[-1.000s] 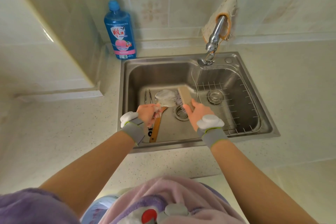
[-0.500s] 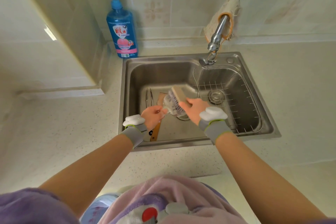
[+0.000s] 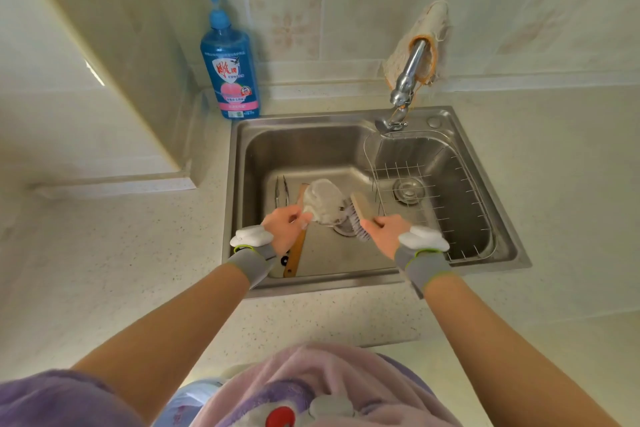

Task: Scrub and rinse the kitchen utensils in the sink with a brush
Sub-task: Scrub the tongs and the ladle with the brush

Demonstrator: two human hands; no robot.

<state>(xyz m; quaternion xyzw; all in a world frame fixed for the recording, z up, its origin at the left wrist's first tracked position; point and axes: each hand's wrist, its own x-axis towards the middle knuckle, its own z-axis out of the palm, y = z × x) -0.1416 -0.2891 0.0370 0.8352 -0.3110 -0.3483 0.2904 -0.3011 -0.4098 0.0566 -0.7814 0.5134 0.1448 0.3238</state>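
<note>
Held utensil: a pale, rounded, translucent plastic scoop [image 3: 323,201] sits between the two hands, above the floor of the stainless-steel sink [image 3: 304,146].
Long axis: the scoop runs from the left fingers diagonally away from the person and toward the right hand, with its broad head at the far end.
Left hand [image 3: 282,224]: it pinches the scoop's narrow handle end, fingers curled around it.
Right hand [image 3: 386,232]: it is wrapped around the near end of a wooden-backed scrubbing brush with pale purple bristles [image 3: 360,215].
Key relation: the bristles face left toward the scoop's head. They are touching it or just beside it; blur hides which.
Nearer hand: the right hand is nearer the head, so the scrubbing stroke is probably its job while the left hand steadies the scoop.
Textures: the scoop is smooth and cloudy, and probably slippery when wet. The bristles look stiff and the steel is brushed and dull.
Waiting utensils: slim metal tongs [image 3: 281,189] lie just beyond the left hand. A flat wooden spatula [image 3: 294,258] lies under it, its handle pointing toward the person.
Right of the hands: a wire rack [image 3: 460,204] sits inside the basin.
Beyond the hands: a chrome tap [image 3: 408,73] with a cloth [image 3: 438,21] draped over it, and a blue pump bottle of dish soap [image 3: 230,69] far left.
</note>
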